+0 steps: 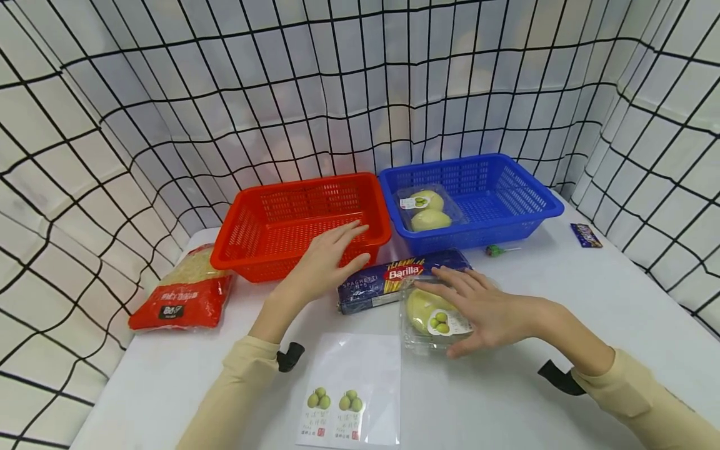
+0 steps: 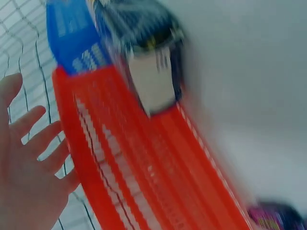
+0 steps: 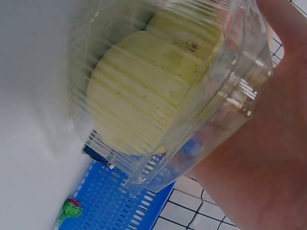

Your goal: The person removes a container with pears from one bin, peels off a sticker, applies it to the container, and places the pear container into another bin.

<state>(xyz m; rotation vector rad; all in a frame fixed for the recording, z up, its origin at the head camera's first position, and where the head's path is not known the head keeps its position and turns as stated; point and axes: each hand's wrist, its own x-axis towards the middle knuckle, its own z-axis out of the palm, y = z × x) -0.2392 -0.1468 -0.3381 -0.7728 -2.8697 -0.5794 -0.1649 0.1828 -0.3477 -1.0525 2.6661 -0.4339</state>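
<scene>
A clear plastic box of pale yellow-green fruit (image 1: 423, 310) lies on the white table, with a round-fruit sticker (image 1: 442, 322) on its lid. My right hand (image 1: 490, 310) lies over this box with spread, fairly straight fingers; in the right wrist view the palm (image 3: 261, 158) is close against the box's side (image 3: 144, 96). Whether it presses the lid cannot be made out. My left hand (image 1: 322, 259), fingers extended and holding nothing, hovers before the red basket (image 1: 253, 270), near the blue Barilla spaghetti pack (image 1: 360, 290). A sheet with two fruit stickers (image 1: 360, 356) lies between the forearms.
A blue basket (image 1: 495, 231) at the back right holds another clear box of fruit (image 1: 430, 219). The red-and-clear food bag (image 1: 185, 297) lies at left. Near the blue basket are a green lollipop (image 1: 495, 250) and a small dark packet (image 1: 585, 235). Black netting (image 1: 349, 119) surrounds the table.
</scene>
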